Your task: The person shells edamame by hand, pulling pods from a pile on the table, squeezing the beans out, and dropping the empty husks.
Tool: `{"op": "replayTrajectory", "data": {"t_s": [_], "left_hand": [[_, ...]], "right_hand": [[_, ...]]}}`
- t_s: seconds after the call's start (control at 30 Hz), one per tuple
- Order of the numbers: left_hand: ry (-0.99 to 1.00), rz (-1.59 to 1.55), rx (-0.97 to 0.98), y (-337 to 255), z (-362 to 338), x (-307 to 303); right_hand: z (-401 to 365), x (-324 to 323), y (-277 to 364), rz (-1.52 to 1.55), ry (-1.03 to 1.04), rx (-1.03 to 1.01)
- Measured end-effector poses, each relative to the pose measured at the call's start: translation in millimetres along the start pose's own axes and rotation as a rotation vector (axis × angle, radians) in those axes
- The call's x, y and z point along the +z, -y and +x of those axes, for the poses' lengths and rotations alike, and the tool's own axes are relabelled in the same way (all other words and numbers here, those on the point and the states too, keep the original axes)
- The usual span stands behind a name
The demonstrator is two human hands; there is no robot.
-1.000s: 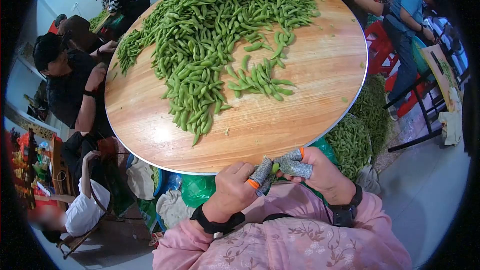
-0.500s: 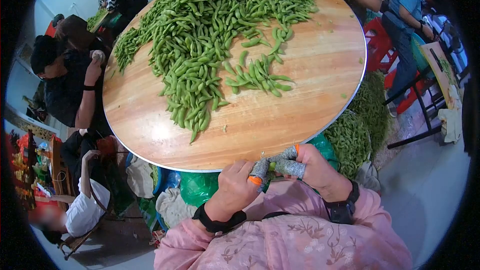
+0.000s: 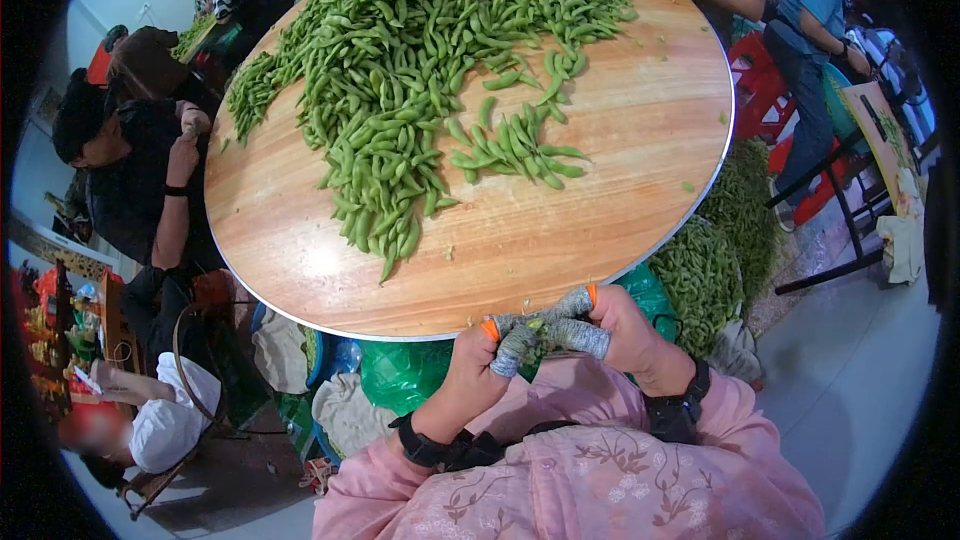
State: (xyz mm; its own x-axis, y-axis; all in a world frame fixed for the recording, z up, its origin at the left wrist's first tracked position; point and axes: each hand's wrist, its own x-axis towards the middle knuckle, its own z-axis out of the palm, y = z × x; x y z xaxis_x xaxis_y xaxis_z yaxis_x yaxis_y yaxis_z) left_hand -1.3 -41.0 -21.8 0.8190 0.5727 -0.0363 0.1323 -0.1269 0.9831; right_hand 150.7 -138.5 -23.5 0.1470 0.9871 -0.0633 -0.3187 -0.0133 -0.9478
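Note:
A large heap of green pods (image 3: 390, 70) covers the upper part of a round wooden table (image 3: 620, 210), with a smaller cluster of pods (image 3: 518, 148) to its right. Just below the near rim, my left hand (image 3: 478, 365) and my right hand (image 3: 625, 338) meet, their thumbs and fingers in grey covers with orange edges. Between the fingertips both hands pinch a green pod (image 3: 535, 324), mostly hidden by the covers. A black band circles each wrist.
Green plastic bags (image 3: 395, 376) and a grey cloth (image 3: 350, 412) lie below the rim. More pods (image 3: 700, 275) are piled on the right, near a red stool (image 3: 760, 90). Co-workers sit at left and upper right; a person in white (image 3: 180, 410) sits lower left.
My left hand has turned and shifted slightly left, its fingers lying differently around the pod. The co-worker at left has brought both hands together; the person in white has leaned and lowered an arm.

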Motion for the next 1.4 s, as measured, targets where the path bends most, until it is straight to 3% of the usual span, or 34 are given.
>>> {"op": "replayTrajectory", "data": {"t_s": [0.03,0.1,0.2,0.43,0.53,0.6,0.63,0.7,0.87,1.1,1.2,1.27,1.3,1.37,1.4], "left_hand": [[-0.001,0.0,0.0,-6.1,0.0,-0.4],[-0.136,0.678,0.278,-23.6,-0.8,-2.0],[-0.156,0.897,0.266,-31.5,-4.0,-1.3],[-0.152,1.055,0.293,-39.4,-7.4,-1.8],[0.006,0.83,0.279,-24.3,-2.1,-3.8],[0.046,0.04,-0.025,-19.0,-0.5,1.7],[0.052,0.033,-0.04,-19.1,-0.7,2.5],[0.058,-0.291,-0.216,-24.0,1.9,1.9],[0.136,-0.498,-0.501,-35.6,7.6,-9.1],[0.116,-0.755,-0.604,-19.6,9.6,-7.0],[0.142,-0.583,-0.51,-14.4,7.8,-5.5],[0.128,0.137,0.018,-13.8,3.7,-0.7],[0.123,0.145,0.026,-15.7,3.6,-3.4],[0.269,0.488,0.107,-20.7,3.9,-10.6],[0.191,0.57,0.141,-21.7,6.0,-13.5]], "right_hand": [[-1.3,-0.5,0.8,0.0,0.001,0.0],[-2.5,-2.1,4.3,-0.187,-0.04,0.0],[-3.7,1.3,12.5,-0.273,-0.062,-0.02],[-2.7,7.7,23.0,-0.366,-0.096,-0.052],[-3.0,5.0,21.5,-0.414,-0.102,-0.047],[-2.9,4.7,22.2,-0.434,-0.11,-0.113],[-3.6,4.7,22.1,-0.428,-0.114,-0.097],[-2.6,5.1,22.8,-0.497,-0.102,-0.128],[-1.3,8.2,26.3,-0.546,-0.091,-0.164],[1.0,11.8,27.2,-0.46,0.004,-0.141],[0.4,3.8,19.0,-0.553,-0.069,-0.154],[-6.6,-7.6,20.2,-0.642,-0.189,-0.217],[-14.8,-16.7,27.7,-0.649,-0.244,-0.222],[-36.3,-47.3,37.1,-0.8,-0.399,-0.163],[-47.0,-64.3,39.0,-0.922,-0.52,-0.093]]}}
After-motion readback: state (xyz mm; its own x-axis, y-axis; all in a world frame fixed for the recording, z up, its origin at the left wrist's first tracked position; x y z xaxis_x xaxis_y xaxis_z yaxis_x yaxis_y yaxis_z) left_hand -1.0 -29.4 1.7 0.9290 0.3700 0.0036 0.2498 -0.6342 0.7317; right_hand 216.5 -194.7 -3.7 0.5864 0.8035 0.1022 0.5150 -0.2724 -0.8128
